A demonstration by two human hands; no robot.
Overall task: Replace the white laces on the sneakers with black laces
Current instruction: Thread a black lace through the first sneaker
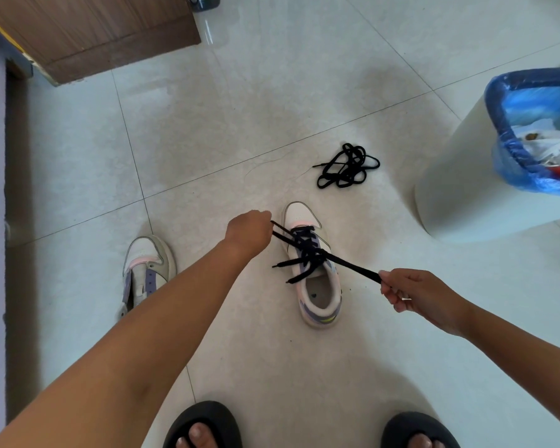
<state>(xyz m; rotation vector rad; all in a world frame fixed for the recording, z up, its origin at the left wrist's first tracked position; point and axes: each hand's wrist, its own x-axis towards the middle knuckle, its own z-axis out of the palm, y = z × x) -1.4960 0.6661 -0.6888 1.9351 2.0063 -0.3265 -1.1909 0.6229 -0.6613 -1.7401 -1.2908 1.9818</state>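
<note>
I see the laced sneaker (pixel 311 266) at centre, the second sneaker (pixel 147 270) at its nine o'clock, a loose lace bundle (pixel 348 166) at one o'clock, the bin (pixel 459 176) at two o'clock

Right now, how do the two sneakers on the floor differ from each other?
The right sneaker carries a black lace criss-crossed through its eyelets; the left sneaker shows no lace at all. Both hands work on the right sneaker, the left hand and the right hand each pulling a lace part; the left sneaker lies untouched. Both are white with lilac and pink trim.
</note>
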